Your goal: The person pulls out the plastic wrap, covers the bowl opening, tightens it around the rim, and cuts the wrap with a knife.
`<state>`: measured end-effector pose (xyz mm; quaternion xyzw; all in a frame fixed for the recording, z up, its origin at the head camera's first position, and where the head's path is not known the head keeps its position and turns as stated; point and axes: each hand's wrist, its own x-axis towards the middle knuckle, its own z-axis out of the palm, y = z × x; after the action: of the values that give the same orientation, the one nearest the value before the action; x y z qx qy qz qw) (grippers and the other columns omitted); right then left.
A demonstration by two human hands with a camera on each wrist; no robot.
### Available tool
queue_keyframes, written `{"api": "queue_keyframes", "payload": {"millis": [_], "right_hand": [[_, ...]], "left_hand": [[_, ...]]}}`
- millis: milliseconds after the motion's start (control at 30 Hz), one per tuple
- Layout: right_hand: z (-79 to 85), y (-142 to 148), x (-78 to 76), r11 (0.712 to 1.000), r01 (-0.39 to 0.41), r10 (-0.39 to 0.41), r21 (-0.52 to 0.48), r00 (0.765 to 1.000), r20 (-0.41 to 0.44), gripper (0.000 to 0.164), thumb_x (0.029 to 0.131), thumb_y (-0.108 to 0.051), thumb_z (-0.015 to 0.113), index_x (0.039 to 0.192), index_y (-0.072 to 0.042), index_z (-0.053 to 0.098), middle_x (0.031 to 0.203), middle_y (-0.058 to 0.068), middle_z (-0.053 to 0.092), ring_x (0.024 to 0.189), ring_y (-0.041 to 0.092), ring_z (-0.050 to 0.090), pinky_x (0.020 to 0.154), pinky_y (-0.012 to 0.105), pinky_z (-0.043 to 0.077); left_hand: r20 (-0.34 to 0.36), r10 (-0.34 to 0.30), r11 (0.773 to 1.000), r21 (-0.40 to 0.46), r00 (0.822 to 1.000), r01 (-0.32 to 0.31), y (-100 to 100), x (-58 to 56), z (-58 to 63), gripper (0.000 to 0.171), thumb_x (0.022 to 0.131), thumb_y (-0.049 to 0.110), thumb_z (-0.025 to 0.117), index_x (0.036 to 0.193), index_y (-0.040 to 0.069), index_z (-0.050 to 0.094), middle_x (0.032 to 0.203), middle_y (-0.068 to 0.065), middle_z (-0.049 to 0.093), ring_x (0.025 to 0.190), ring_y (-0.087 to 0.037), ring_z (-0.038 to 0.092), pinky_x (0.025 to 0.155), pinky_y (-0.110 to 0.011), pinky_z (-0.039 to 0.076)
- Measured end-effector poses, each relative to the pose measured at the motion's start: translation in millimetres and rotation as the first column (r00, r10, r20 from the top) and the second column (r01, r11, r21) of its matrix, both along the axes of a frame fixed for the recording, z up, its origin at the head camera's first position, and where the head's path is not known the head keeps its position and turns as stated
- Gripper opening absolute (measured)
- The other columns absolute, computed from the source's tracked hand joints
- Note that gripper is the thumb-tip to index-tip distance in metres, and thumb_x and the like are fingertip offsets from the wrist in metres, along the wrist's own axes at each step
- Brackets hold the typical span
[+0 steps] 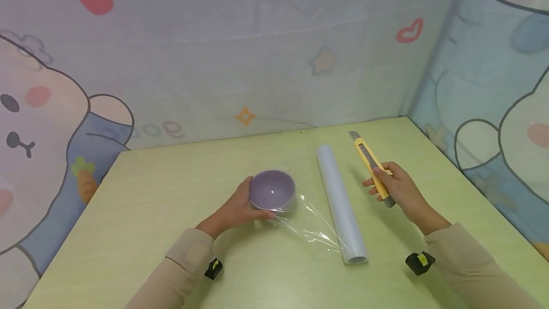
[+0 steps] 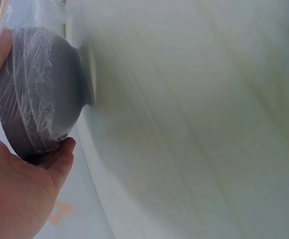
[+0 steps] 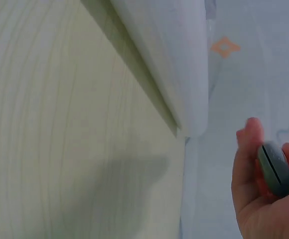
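Observation:
A purple bowl [image 1: 272, 190] stands on the table, and my left hand [image 1: 237, 210] grips its left side, thumb at the near rim. Clear plastic wrap clings to the bowl's outside in the left wrist view. From there the wrap [image 1: 315, 230] stretches right to a roll of plastic wrap [image 1: 341, 206] lying on the table. My right hand [image 1: 401, 190] holds a yellow utility knife [image 1: 370, 163] above the table, right of the roll. Its blade is out and points away from me. In the right wrist view the knife's grey end [image 3: 276, 169] shows between thumb and fingers.
The light wooden table [image 1: 150, 194] ends at a cartoon-printed cloth [image 1: 206, 61] at the back, and more printed cloth [image 1: 506, 123] hangs along the right side. Each wrist wears a black device, the right one [image 1: 420, 263] hanging below the sleeve.

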<state>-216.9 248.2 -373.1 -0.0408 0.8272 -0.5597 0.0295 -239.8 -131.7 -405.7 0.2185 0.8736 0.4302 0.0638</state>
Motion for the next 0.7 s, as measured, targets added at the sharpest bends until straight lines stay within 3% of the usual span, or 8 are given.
{"api": "queue_keyframes", "payload": {"millis": [133,267,433,600,700], "right_hand": [[0.1,-0.8,-0.3,1.0,-0.006,0.007,-0.012,0.999,0.047,0.043,0.1,-0.035,0.034,0.113,0.006,0.032,0.093,0.005,0.064,0.067,0.008,0.06,0.059,0.028,0.053],[-1.6,-2.1,0.8,0.997,0.064,-0.066,0.041,0.997,0.048,0.047,0.098,-0.041,0.035,0.111,0.005,0.034,0.078,0.005,0.056,0.058,0.01,0.053,0.054,0.028,0.05],[-3.4,-2.3,2.7,0.982,0.137,-0.14,0.126,0.99,0.01,0.055,0.093,-0.053,0.039,0.104,0.001,0.04,0.071,0.008,0.056,0.052,0.013,0.053,0.05,0.03,0.05],[-2.9,-4.2,3.8,0.974,0.158,-0.16,0.161,0.987,-0.001,0.058,0.091,-0.056,0.04,0.101,0.001,0.042,0.068,0.009,0.056,0.048,0.012,0.052,0.049,0.033,0.05],[-3.1,-5.5,3.6,0.976,0.146,-0.15,0.163,0.989,0.013,0.058,0.092,-0.056,0.039,0.102,0.001,0.042,0.07,0.012,0.057,0.049,0.011,0.052,0.05,0.033,0.051]], "left_hand": [[0.004,0.004,1.0,-0.004,1.0,-0.004,0.2,0.2,0.0,0.1,0.063,0.033,0.084,0.139,0.003,0.026,0.132,-0.015,0.041,0.12,-0.028,0.044,0.101,-0.047,0.036],[0.017,0.006,1.0,-0.013,1.0,-0.006,0.6,0.2,-0.6,0.102,0.064,0.034,0.083,0.141,0.003,0.023,0.134,-0.016,0.039,0.122,-0.028,0.043,0.102,-0.048,0.035],[0.033,0.017,0.999,-0.041,0.999,-0.015,0.8,0.4,-0.2,0.108,0.065,0.036,0.082,0.143,0.0,0.016,0.137,-0.019,0.035,0.124,-0.03,0.041,0.103,-0.048,0.034],[0.083,0.027,0.997,-0.078,0.996,-0.02,0.5,1.7,2.5,0.121,0.066,0.04,0.08,0.146,-0.002,-0.001,0.148,-0.024,0.018,0.134,-0.036,0.028,0.108,-0.052,0.026],[0.137,0.03,0.996,-0.086,0.99,-0.018,0.5,3.2,6.1,0.127,0.066,0.043,0.08,0.146,0.002,-0.011,0.152,-0.023,0.007,0.138,-0.036,0.019,0.11,-0.052,0.021]]}}
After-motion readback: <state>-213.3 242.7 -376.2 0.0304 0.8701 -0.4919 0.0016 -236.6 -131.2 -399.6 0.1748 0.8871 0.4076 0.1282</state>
